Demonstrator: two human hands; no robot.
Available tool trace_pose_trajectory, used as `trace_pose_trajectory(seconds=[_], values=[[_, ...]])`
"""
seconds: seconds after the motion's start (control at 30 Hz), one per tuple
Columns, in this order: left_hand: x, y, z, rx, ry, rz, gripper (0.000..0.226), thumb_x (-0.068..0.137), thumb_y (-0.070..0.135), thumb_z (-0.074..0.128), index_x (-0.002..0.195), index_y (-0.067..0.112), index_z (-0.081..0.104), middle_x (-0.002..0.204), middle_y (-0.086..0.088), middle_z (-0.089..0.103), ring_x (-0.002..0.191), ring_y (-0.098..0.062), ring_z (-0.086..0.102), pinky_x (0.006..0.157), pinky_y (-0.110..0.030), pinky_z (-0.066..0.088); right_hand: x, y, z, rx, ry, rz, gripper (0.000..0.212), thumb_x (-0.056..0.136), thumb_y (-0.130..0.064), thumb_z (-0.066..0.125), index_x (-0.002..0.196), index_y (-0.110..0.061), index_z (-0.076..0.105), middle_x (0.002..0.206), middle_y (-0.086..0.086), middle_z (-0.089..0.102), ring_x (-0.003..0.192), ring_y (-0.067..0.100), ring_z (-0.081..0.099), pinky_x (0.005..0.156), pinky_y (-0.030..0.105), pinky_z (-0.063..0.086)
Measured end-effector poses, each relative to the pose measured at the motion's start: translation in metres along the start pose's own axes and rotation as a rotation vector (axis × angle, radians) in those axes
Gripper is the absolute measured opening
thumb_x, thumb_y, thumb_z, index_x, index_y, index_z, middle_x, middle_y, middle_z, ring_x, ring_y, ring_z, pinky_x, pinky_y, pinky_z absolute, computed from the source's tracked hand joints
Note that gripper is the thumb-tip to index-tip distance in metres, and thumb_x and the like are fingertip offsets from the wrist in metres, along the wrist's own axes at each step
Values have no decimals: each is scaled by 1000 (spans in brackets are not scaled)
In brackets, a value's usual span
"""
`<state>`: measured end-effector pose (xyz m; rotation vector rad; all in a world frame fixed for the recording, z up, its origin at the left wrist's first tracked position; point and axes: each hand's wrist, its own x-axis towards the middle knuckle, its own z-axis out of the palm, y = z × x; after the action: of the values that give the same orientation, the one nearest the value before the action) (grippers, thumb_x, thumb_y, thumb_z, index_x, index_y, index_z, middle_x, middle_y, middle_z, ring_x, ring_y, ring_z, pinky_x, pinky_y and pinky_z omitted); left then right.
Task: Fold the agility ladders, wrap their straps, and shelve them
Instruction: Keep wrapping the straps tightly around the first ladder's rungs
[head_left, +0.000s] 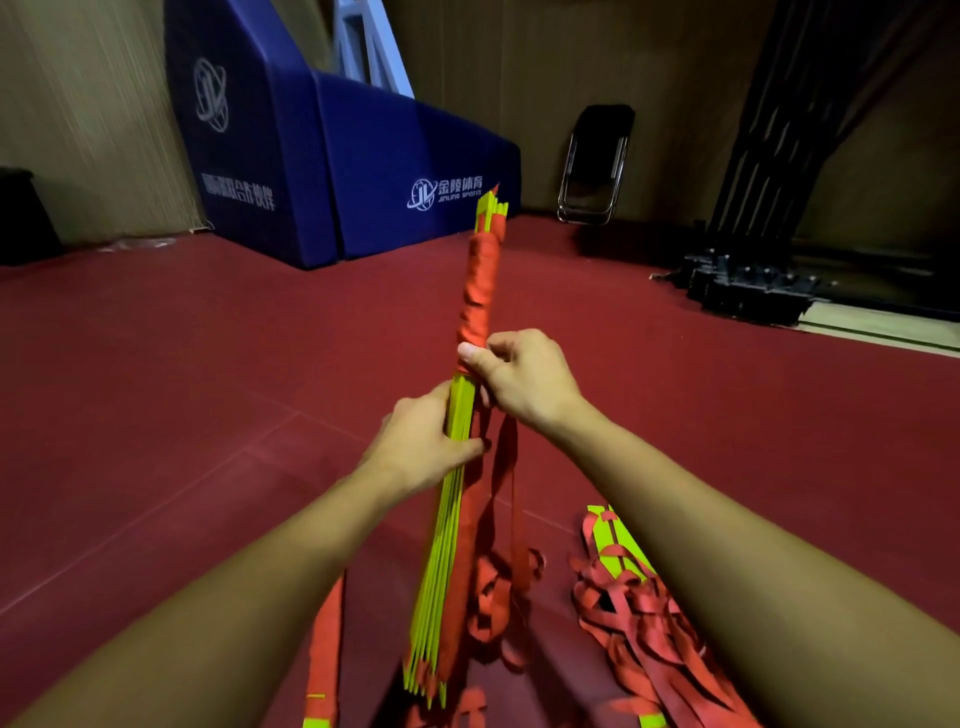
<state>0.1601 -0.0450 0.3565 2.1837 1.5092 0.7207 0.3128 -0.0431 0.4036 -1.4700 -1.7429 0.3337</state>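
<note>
Folded ladder bundle (451, 525), held in mid-air above the red floor (208, 364), in front of the person. Its long axis runs from the lower end near the bottom edge of the view up and away, tilted slightly right, with the top end pointing toward the blue padded base (363, 171). The yellow rungs lie stacked side by side. The upper part is bound in wound red strap (480, 291); loose strap (503, 467) hangs down from below the winding. The left hand (421, 447) has its fingers curled round the bare rungs at mid-length. The right hand (519, 379) clasps the bundle just above, thumb pressed on the lower edge of the winding. A second ladder (628, 597) lies in a tangle on the floor at right. A folding chair (597, 161) leans against the far wall.
</note>
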Motion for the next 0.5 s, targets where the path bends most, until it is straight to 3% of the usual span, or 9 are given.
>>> trace_pose_trajectory(seconds=[0.1, 0.27, 0.4, 0.5], values=[[5, 2, -2, 51, 43, -26, 26, 74, 46, 81, 87, 31, 64, 83, 1, 73, 88, -25, 68, 77, -34, 52, 0, 0, -2, 58, 13, 4, 47, 93, -43, 62, 53, -18, 55, 48, -3, 59, 48, 8, 53, 58, 30, 42], [5, -3, -8, -37, 26, -66, 31, 78, 36, 83, 104, 23, 73, 83, -1, 73, 85, -22, 68, 74, -30, 50, -4, -1, -10, 189, -186, -59, 37, 96, -24, 61, 60, -19, 55, 55, -4, 62, 48, 6, 51, 57, 21, 42], [6, -13, -10, -154, -9, -108, 31, 73, 35, 81, 101, 26, 74, 78, 3, 71, 75, -17, 64, 79, -36, 55, -2, 2, -15, 268, -336, -57, 18, 97, -10, 57, 82, -12, 67, 67, -2, 68, 60, 13, 53, 62, 25, 45], [9, -12, -10, -333, -47, -109, 34, 65, 35, 72, 99, 31, 74, 80, -5, 73, 71, -12, 59, 80, -41, 56, 1, 4, -14, 213, -252, -42, 19, 96, -21, 62, 78, -15, 66, 62, -5, 66, 53, 8, 50, 60, 26, 41]])
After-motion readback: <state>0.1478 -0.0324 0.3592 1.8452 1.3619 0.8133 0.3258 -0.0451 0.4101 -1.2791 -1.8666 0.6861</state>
